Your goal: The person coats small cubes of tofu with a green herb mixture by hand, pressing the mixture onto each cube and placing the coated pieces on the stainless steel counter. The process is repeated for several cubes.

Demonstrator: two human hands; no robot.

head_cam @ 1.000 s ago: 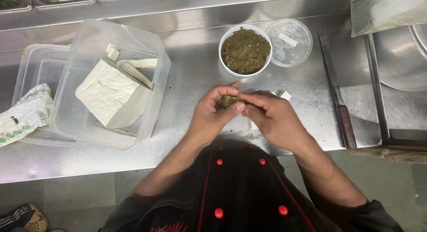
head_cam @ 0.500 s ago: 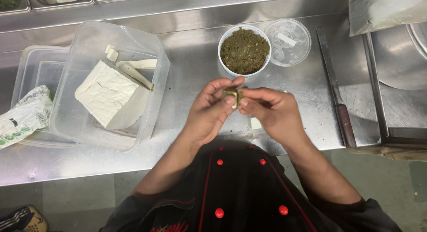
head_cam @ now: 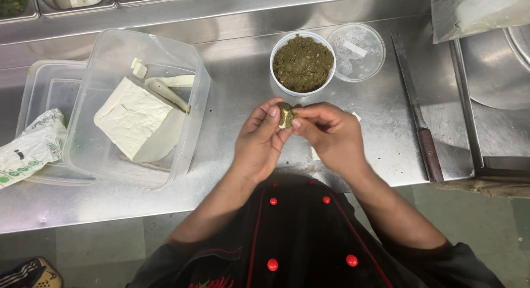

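Observation:
My left hand and my right hand meet above the steel counter, both pinching a small white cheese piece coated with green paste. Just beyond the fingertips stands a white round tub of green-brown paste. To the left sits a clear plastic box holding a large white cheese block and a few cut slices.
A clear round lid lies right of the tub. A long knife with a dark handle lies further right, beside a steel tray. A second clear container and a plastic wrapper are at far left.
Both hands have lifted slightly and turned the piece, so its paste-coated side now shows between the fingertips. Nothing else on the counter has moved.

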